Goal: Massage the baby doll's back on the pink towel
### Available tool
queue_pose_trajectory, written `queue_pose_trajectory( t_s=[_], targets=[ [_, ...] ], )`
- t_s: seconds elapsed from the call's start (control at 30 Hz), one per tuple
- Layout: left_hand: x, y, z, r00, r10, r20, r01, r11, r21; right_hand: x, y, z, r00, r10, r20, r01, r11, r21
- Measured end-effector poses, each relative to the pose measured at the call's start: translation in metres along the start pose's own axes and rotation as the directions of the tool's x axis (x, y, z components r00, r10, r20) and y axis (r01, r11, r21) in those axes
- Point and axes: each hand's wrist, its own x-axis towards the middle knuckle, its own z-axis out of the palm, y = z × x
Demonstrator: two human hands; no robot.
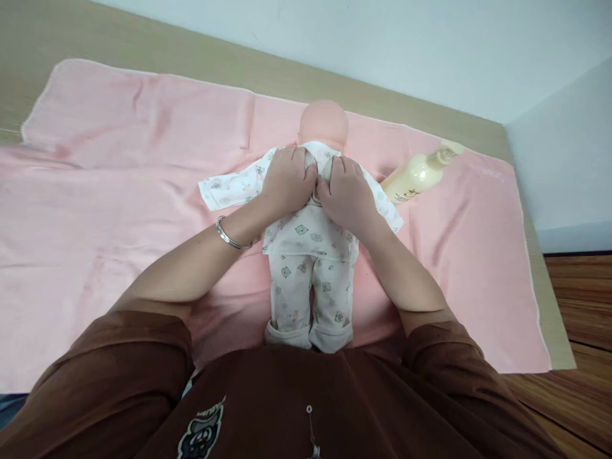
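A baby doll [325, 122] lies lengthwise in front of me, its smooth head at the far end. It wears a white long-sleeved shirt [310, 234] and matching printed trousers [289, 287] with turned-up cuffs. On the upper part of the shirt, my left hand [289, 178] has its fingers curled in the fabric near the collar. Mirroring it, my right hand [349, 191] grips the shirt on the other side, the thumbs almost meeting in the middle. Between them the cloth is bunched, with a small gap. The fingertips are partly hidden.
A pale yellow pump bottle [415, 175] lies tilted beside the doll's right-hand sleeve. Beneath everything spreads a wrinkled pink blanket [157, 134] on a wooden table [229, 62]. A white wall [382, 44] stands behind, and wood flooring [586, 306] shows at right.
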Motion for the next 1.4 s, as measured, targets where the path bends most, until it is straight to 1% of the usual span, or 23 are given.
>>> queue_pose_trajectory(
  t_s=[0.13,0.27,0.4,0.5,0.63,0.93,1.07,1.2,1.33,1.4],
  targets=[
    [-0.003,0.002,0.003,0.996,-0.056,-0.062,0.056,0.998,-0.001,0.014,0.009,0.003,0.999,0.029,-0.034,-0.029,1.000,0.005],
    [-0.005,0.000,0.009,0.990,-0.090,-0.113,0.087,0.996,-0.034,0.026,0.020,0.013,0.995,0.090,-0.052,-0.089,0.996,0.030],
    [-0.005,0.000,0.011,0.987,-0.112,-0.115,0.112,0.994,-0.011,0.031,0.026,0.022,0.991,0.075,-0.110,-0.072,0.997,0.023],
    [-0.004,0.001,0.010,0.985,-0.128,-0.115,0.131,0.991,0.018,0.031,0.026,0.025,0.991,0.081,-0.103,-0.081,0.997,0.001],
    [-0.004,0.001,0.010,0.981,-0.141,-0.131,0.143,0.990,0.005,0.030,0.025,0.023,0.992,0.090,-0.090,-0.092,0.996,-0.018],
    [-0.005,0.005,0.003,0.983,-0.155,-0.094,0.156,0.988,0.008,0.030,0.025,0.024,0.991,0.089,-0.102,-0.090,0.996,-0.009],
    [-0.005,0.008,-0.001,0.985,-0.167,-0.051,0.168,0.986,0.014,0.030,0.026,0.025,0.990,0.091,-0.104,-0.092,0.996,-0.004],
    [-0.011,0.017,-0.008,0.992,-0.117,-0.040,0.119,0.992,0.039,0.031,0.026,0.024,0.991,0.089,-0.100,-0.090,0.996,-0.001],
    [-0.023,0.031,-0.018,0.997,-0.066,-0.028,0.067,0.998,0.023,0.030,0.026,0.017,0.995,0.080,-0.055,-0.080,0.997,0.000],
    [-0.024,0.033,-0.022,0.999,-0.047,-0.008,0.047,0.999,0.004,0.028,0.025,0.012,0.997,0.068,-0.027,-0.069,0.998,-0.013]
  ],
)
